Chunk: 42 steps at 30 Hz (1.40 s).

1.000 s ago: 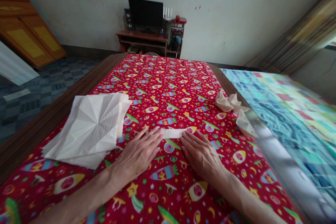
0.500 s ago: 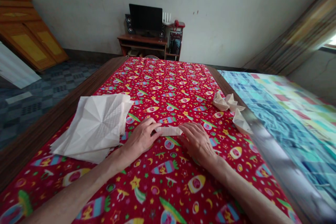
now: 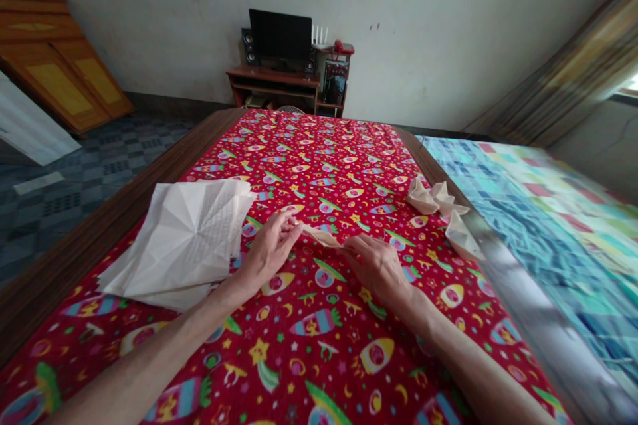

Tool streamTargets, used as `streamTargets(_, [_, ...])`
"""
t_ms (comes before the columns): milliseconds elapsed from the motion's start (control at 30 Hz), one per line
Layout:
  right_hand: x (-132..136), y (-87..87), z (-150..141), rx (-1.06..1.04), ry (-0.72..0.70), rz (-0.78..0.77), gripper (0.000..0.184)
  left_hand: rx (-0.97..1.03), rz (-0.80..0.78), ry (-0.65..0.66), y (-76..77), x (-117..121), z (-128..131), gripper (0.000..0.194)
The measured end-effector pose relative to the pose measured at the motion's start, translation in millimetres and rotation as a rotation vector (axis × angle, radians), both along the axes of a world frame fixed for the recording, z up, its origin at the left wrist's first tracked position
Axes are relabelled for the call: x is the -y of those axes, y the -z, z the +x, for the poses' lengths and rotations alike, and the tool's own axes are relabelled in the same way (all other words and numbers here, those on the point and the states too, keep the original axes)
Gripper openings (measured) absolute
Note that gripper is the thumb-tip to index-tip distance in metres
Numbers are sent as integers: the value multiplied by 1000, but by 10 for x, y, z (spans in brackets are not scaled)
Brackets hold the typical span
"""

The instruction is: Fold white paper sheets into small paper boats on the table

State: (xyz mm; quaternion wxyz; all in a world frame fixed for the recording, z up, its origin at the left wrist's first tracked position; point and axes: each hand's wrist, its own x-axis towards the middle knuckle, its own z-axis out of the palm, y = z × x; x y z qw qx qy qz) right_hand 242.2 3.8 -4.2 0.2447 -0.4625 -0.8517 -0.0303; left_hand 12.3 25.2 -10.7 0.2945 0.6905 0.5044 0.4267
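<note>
Folded paper: a narrow cream strip, lifted a little off the red cloth between the two hands, near the middle of the table's width.
Left hand: the left hand grips the strip's left end; its fingers are curled and pinched shut on the paper, thumb side up.
Right hand: the right hand has the strip's right end; its fingertips are closed on that end, palm turned down, knuckles low over the cloth.
Paper stack: a pile of creased white sheets lies just beside the left hand, on the left part of the cloth, its top sheet marked with fold lines.
Folded pieces: several small cream paper shapes sit near the cloth's right edge, well apart from the hands.
Table: a dark wooden edge shows along the left of the cloth.
Bed cover: a blue patchwork cover lies to the right.
Far wall: a low desk with a dark monitor stands against it; a wooden cabinet is at far left.
</note>
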Motion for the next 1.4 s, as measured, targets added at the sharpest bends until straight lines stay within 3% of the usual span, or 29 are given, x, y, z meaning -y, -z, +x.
streamTargets(133, [67, -3, -96, 1, 2, -15, 21, -56, -119, 15, -31, 82, 72, 46])
streamTargets(300, [193, -33, -217, -31, -50, -22, 20, -115, -122, 64, -23, 143, 240, 42])
streamTargets(400, [240, -75, -239, -129, -84, -151, 16, -121, -103, 75, -22, 154, 269, 40])
streamTargets(500, [221, -110, -251, -254, -24, -285, 18, -133, -128, 103, -56, 173, 266, 36])
streamTargets(700, [118, -78, -286, -294, 60, -391, 23, -152, -71, 126, -57, 198, 275, 32])
streamTargets(800, [90, -32, -268, -351, 89, -410, 24, -81, -104, 133, -15, 180, 276, 32])
streamTargets(1000, [72, 19, -219, -437, 117, -437, 22, 243, -338, 258, 30, 135, 283, 49])
streamTargets(1233, [97, 11, -252, -399, 104, -470, 22, 424, -490, 296, -143, 206, 245, 52])
streamTargets(1400, [195, -87, -242, -495, 45, -255, 13, 485, -533, 242, -135, 214, 268, 62])
